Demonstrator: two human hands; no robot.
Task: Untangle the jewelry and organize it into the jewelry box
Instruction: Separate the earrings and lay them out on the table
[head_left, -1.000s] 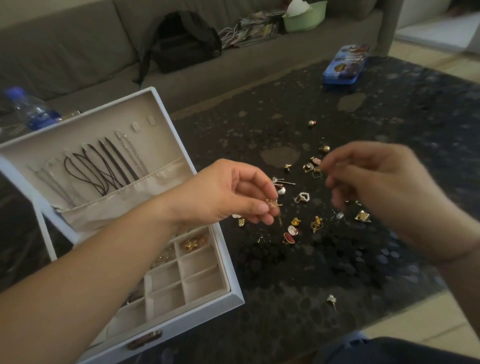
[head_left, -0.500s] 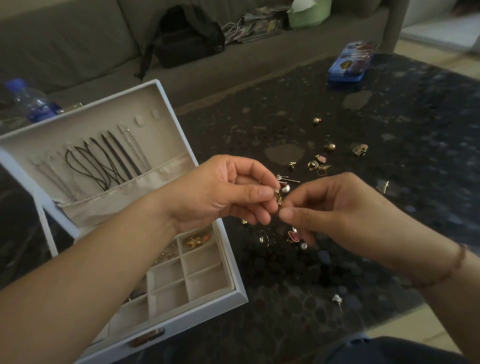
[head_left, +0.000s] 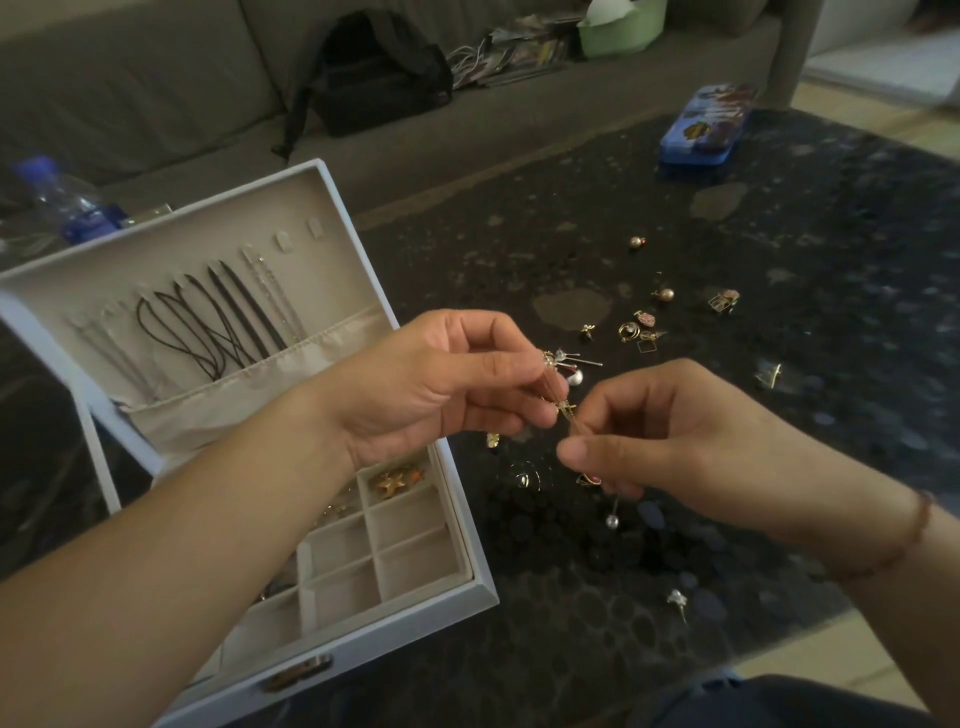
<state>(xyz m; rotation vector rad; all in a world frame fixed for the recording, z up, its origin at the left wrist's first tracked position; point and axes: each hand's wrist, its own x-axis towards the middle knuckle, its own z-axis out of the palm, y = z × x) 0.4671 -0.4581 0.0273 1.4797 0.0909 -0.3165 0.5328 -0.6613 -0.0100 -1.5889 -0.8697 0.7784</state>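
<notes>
1. White hinged jewelry box (head_left: 470, 584) stands open on the dark table (head_left: 779, 218): black cord necklaces (head_left: 208, 322) hang in its lid, gold star pieces (head_left: 397, 478) fill one compartment.
2. Left hand (head_left: 441, 384) and right hand (head_left: 670, 441) both pinch a tangled gold drop earring (head_left: 563, 405) above the table.

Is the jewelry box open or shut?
Open: the jewelry box has its lid tilted back, with necklaces and compartments visible.

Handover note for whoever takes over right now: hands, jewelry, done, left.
Left hand pinches the top of a tangled gold earring cluster; right hand pinches its lower strand, a pearl drop hanging below.
Done: necklaces hang in the jewelry box lid; star pieces sit in a compartment.
Left: free the cluster, then box the loose earrings scattered on the table.
</notes>
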